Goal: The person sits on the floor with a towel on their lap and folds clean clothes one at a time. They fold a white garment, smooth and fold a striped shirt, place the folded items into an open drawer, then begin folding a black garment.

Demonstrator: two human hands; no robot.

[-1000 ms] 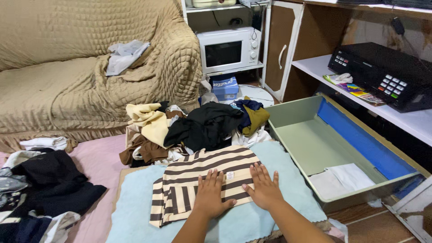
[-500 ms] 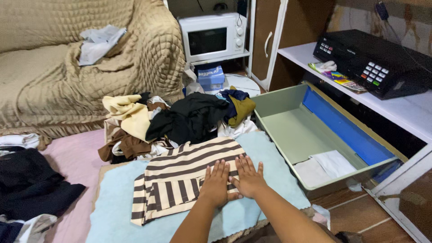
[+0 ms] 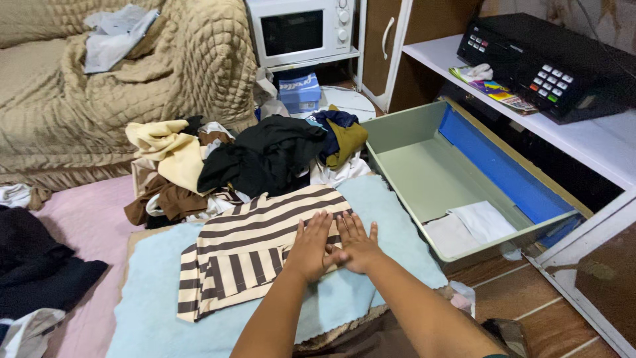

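Striped cloth (image 3: 248,248), cream with dark brown bands, lies folded on a light blue towel (image 3: 377,219) spread over the floor, and I have both hands on its right-hand part. My left hand (image 3: 310,248) rests flat on the stripes with the fingers spread and straight, its grip fully open and holding nothing. My right hand (image 3: 356,244) lies just beside it, palm down at the garment's right edge, touching the left hand at the thumb side; its grip is open too, pressing on the cloth rather than clasping it. Both forearms come in from the lower edge of the head view.

Behind the striped garment sits a heap of loose clothes (image 3: 265,156): a black piece on top, pale yellow and brown ones to its left, navy and mustard ones to its right. To the right of the towel a grey-green drawer (image 3: 424,176) with a blue inner wall stands on the floor, with white folded sheets (image 3: 474,222) lying in its near corner. A pink blanket (image 3: 89,222) lies left of the towel, with dark garments (image 3: 33,265) on it. Farther back I see a sofa under a quilted tan cover (image 3: 185,59), a white microwave (image 3: 301,30), and a white shelf (image 3: 583,136) carrying a black keypad machine (image 3: 550,56).
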